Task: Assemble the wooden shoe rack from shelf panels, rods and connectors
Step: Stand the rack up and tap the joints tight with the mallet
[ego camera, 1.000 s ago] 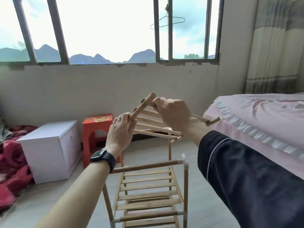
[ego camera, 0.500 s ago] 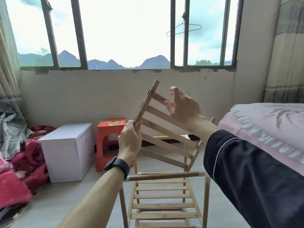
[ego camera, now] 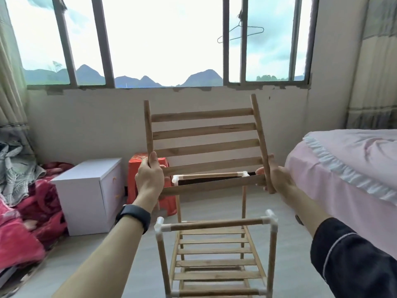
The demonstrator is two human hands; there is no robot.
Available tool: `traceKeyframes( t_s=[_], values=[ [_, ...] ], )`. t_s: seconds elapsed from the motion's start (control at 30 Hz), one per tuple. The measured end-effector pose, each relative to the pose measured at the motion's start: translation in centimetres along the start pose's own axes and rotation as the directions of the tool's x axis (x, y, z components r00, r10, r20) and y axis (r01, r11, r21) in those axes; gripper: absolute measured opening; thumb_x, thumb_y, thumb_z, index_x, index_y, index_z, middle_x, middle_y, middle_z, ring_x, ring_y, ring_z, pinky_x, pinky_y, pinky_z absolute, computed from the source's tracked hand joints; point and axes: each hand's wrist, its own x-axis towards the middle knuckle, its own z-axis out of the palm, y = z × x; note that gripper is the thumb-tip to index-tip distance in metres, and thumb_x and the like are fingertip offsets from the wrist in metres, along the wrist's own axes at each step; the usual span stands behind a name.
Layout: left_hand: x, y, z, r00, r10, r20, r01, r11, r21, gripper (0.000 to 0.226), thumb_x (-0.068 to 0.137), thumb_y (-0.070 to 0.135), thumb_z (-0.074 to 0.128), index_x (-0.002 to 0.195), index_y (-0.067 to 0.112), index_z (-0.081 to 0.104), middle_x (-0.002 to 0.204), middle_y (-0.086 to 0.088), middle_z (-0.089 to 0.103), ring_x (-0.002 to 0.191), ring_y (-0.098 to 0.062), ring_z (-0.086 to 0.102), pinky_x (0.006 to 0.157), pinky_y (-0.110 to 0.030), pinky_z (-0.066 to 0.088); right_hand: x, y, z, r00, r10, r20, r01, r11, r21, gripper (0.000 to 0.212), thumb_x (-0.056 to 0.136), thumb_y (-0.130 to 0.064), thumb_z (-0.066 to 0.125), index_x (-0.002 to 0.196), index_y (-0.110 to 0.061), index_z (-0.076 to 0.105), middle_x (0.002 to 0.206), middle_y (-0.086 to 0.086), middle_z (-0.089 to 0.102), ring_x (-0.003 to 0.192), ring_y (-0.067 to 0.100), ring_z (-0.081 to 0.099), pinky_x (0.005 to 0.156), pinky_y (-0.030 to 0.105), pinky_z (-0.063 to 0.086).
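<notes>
Shelf panel [ego camera: 204, 147], five slats between two side rods, is held near upright in the air above the partly built shoe rack [ego camera: 217, 276], with its slats facing the camera. Left hand [ego camera: 149, 179] grasps the lower end of the left side rod, fingers wrapped round it; right hand [ego camera: 277, 177] grasps the lower end of the right side rod likewise. The rack stands on the floor directly below, its top front rod [ego camera: 217, 225] seated in white corner connectors [ego camera: 271, 221], with slatted shelves lower down. A black watch [ego camera: 134, 216] sits on the left wrist. A white cabinet [ego camera: 86, 190] and red stool [ego camera: 137, 168] stand to the left by the wall, a bed [ego camera: 343, 168] to the right
</notes>
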Motion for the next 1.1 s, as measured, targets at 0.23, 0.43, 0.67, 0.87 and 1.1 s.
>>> traceKeyframes(
  t_s=[0.23, 0.43, 0.67, 0.87, 1.1],
  values=[
    [-0.5, -3.0, 0.5, 0.98, -0.139, 0.14, 0.162, 0.971, -0.177, 0.04, 0.099, 0.056, 0.05, 0.108, 0.017, 0.055, 0.096, -0.006, 0.075, 0.068, -0.021, 0.075, 0.073, -0.041, 0.061, -1.3, 4.0, 1.8, 0.981, -0.165, -0.1, 0.14, 0.966, -0.218, 0.04, 0.104, -0.056, 0.037, 0.089, -0.024, 0.053, 0.072, 0.0, 0.059, 0.066, 0.014, 0.056, 0.057, 0.028, 0.036],
    [-1.8, -7.4, 0.2, 0.913, -0.236, 0.332, 0.189, 0.967, 0.17, 0.039, 0.103, 0.052, 0.044, 0.121, 0.019, 0.053, 0.106, 0.0, 0.064, 0.094, -0.015, 0.061, 0.07, -0.029, 0.046, -0.4, 5.1, 2.2, 0.991, -0.084, -0.1, 0.077, 0.994, -0.074, 0.041, 0.103, -0.055, 0.045, 0.087, -0.019, 0.056, 0.07, -0.002, 0.052, 0.065, 0.014, 0.051, 0.058, 0.028, 0.037],
    [-2.9, -10.1, -0.6, 0.861, -0.299, 0.41, 0.384, 0.912, -0.141, 0.019, 0.104, 0.028, 0.055, 0.12, 0.021, 0.063, 0.107, -0.004, 0.073, 0.089, -0.022, 0.073, 0.072, -0.033, 0.058, 0.8, 7.1, 2.9, 0.998, -0.058, -0.034, 0.053, 0.988, -0.148, 0.021, 0.102, -0.039, 0.049, 0.1, -0.021, 0.058, 0.08, 0.004, 0.059, 0.071, 0.019, 0.057, 0.06, 0.031, 0.043],
    [-3.2, -10.1, 0.0, 0.842, -0.341, 0.418, 0.485, 0.818, -0.309, 0.021, 0.107, 0.031, 0.046, 0.118, 0.023, 0.063, 0.091, 0.002, 0.076, 0.083, -0.019, 0.076, 0.065, -0.028, 0.059, 0.7, 7.7, 3.2, 0.995, -0.075, 0.059, 0.084, 0.985, -0.15, 0.021, 0.106, -0.048, 0.041, 0.103, -0.03, 0.052, 0.085, 0.006, 0.056, 0.074, 0.022, 0.056, 0.069, 0.044, 0.053],
    [-3.4, -11.3, -0.9, 0.789, -0.495, 0.363, 0.61, 0.697, -0.377, 0.02, 0.106, 0.035, 0.049, 0.118, 0.03, 0.064, 0.106, 0.004, 0.06, 0.087, -0.021, 0.061, 0.066, -0.031, 0.053, -0.5, 6.7, 4.2, 0.978, -0.14, 0.155, 0.19, 0.905, -0.38, 0.025, 0.105, -0.056, 0.036, 0.112, -0.033, 0.045, 0.079, 0.005, 0.058, 0.074, 0.024, 0.058, 0.064, 0.037, 0.043]
  ],
)
